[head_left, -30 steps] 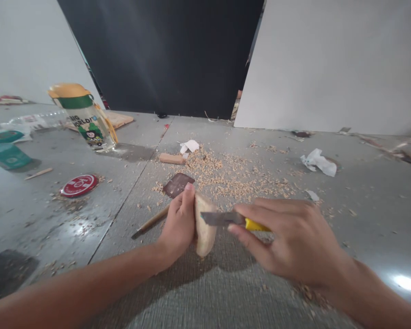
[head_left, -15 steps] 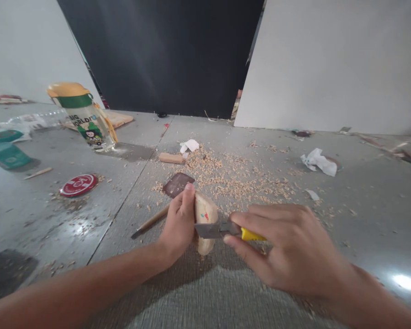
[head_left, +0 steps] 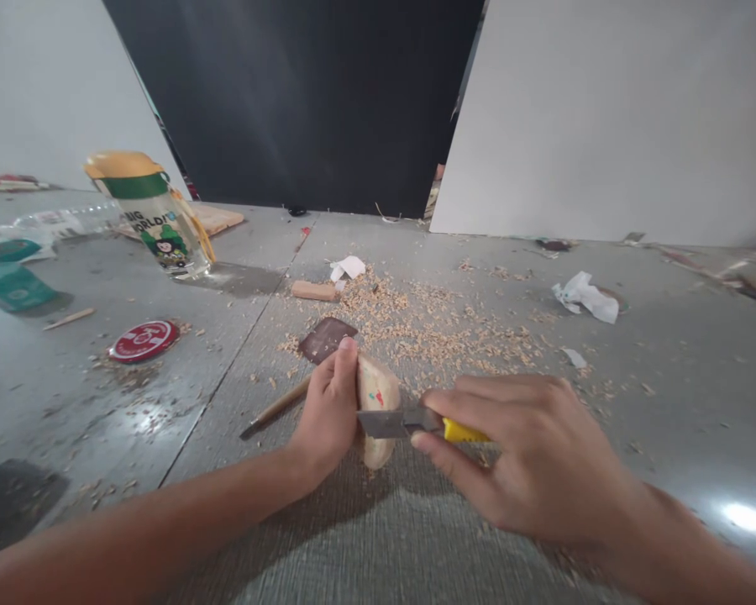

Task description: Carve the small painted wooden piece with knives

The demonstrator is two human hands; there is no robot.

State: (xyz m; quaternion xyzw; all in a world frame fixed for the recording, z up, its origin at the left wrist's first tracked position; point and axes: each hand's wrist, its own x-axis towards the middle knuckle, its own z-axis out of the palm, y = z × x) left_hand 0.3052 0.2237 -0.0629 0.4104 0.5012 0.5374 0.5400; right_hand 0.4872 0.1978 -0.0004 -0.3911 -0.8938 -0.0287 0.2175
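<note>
A pale, rounded piece of wood (head_left: 379, 378) with small red and blue marks stands tilted in my left hand (head_left: 328, 412). My thumb lies along its upper end, and the other fingers are hidden behind it. My right hand (head_left: 510, 445) is closed round the yellow handle of a utility knife (head_left: 384, 423). The knife's blade lies across the near face of the wood, pointing left. Beside my left hand, a chisel-like tool with a wooden handle (head_left: 277, 407) rests on the floor. Just beyond is a brown square of what looks like sandpaper (head_left: 328, 338).
Wood shavings (head_left: 441, 323) are scattered ahead of my hands, with a small wood block (head_left: 315, 291) among them. A red round lid (head_left: 144, 340), a drink bottle (head_left: 157, 218) and a teal container (head_left: 13, 286) stand to the left. Crumpled tissue (head_left: 585, 297) lies at right.
</note>
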